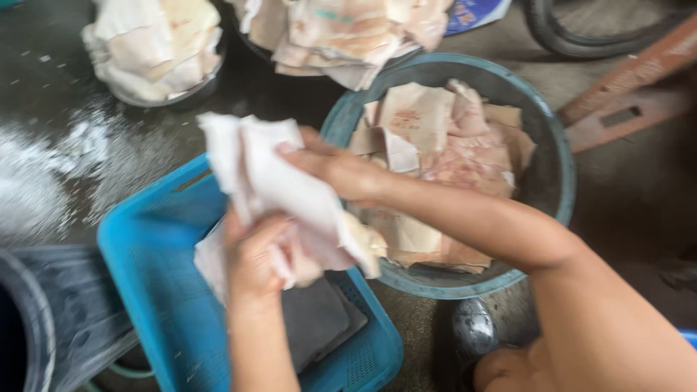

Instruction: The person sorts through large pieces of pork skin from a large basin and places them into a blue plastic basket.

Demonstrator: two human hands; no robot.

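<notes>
Our left hand (254, 258) and right hand (330, 168) both closed tight on a pale, limp slab of raw pork skin (279, 189) | held above the blue perforated plastic basket (156, 290) | round teal basin (559, 167) of similar slabs just beside.

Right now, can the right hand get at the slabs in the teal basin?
Probably yes. The right hand hovers at the rim of the teal basin, whose top is open, slabs exposed. But both it and the left hand grip a white slab.
</notes>
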